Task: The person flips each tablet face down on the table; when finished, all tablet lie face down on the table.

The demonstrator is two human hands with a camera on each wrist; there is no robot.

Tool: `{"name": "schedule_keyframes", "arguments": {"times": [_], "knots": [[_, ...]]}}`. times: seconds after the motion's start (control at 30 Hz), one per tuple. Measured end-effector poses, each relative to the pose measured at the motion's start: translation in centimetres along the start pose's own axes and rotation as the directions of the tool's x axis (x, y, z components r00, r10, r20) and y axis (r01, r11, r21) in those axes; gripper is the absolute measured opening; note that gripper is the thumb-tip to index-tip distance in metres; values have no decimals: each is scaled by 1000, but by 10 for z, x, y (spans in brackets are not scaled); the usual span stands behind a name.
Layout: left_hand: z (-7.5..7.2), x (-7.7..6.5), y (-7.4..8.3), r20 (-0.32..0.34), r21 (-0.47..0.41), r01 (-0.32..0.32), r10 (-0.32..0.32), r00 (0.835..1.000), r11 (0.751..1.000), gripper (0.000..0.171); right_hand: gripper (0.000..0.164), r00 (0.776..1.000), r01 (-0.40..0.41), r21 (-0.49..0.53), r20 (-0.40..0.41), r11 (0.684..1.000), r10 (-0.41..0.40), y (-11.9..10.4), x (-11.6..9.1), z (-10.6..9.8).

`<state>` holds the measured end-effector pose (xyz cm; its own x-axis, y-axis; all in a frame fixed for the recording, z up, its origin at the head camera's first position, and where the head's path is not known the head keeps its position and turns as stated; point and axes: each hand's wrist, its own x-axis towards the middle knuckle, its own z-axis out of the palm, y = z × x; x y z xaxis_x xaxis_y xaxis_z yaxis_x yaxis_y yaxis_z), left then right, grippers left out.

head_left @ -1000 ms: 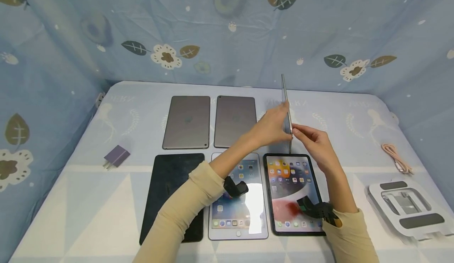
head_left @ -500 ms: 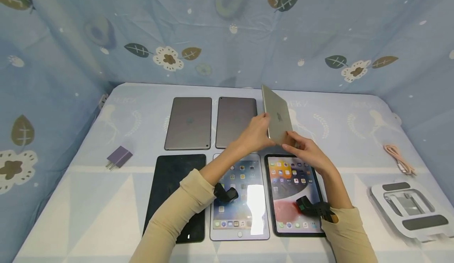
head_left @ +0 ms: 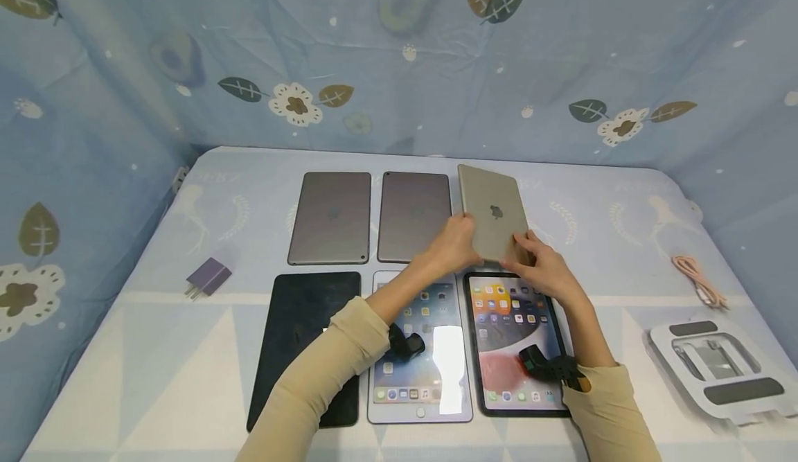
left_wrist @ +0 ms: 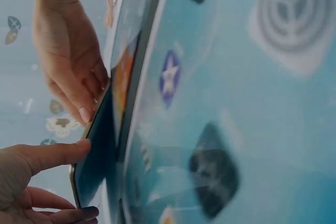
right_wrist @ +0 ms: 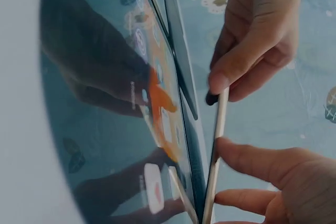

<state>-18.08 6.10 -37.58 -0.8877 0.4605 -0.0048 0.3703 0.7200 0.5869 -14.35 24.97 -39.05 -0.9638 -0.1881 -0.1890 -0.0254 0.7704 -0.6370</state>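
Note:
Both hands hold a gold tablet (head_left: 495,207), its back with the apple logo facing up and its far edge raised at a tilt. My left hand (head_left: 454,242) pinches it near the lower left corner. At the lower right corner my right hand (head_left: 541,266) grips the edge, thumb toward me. In the left wrist view the tablet's dark screen faces the table side. The right wrist view shows its thin gold edge (right_wrist: 221,114) between the two hands. Just below lies a lit black-framed tablet (head_left: 508,337); a lit white tablet (head_left: 419,372) is partly hidden by my left arm.
Two grey tablets, one far left (head_left: 330,218) and one in the middle (head_left: 413,216), lie back up in the rear row. A dark tablet (head_left: 299,309) lies front left. Around them are a purple charger plug (head_left: 209,276), a coiled pink cable (head_left: 698,280) and a white-grey folded stand (head_left: 717,365).
The gold tablet has turned from edge-on and upright to back-up, lowering toward the table beside the middle grey tablet. Both hands moved with it, first leftward, then slightly down.

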Motion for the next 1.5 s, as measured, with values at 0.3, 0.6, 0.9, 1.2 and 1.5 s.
{"name": "schedule_keyframes", "arguments": {"times": [0.3,0.6,0.9,1.2,1.5], "knots": [[12,6,-3,22,137,4,-7,1000,991,43,74,998,-50,-120,-53,992,44,2,2,3],[17,1,2,58,234,-19,6,998,972,22,75,995,-78,-147,-71,986,68,1,3,5],[15,-5,7,102,340,-36,1,995,940,13,77,994,-83,-165,-88,983,69,-3,3,5],[-17,-38,-9,124,255,-30,-1,992,967,34,78,997,-17,-87,-80,996,10,-36,1,12],[-66,-107,-50,41,186,117,-126,991,976,75,73,986,152,65,54,986,-156,-95,-7,54]]}}
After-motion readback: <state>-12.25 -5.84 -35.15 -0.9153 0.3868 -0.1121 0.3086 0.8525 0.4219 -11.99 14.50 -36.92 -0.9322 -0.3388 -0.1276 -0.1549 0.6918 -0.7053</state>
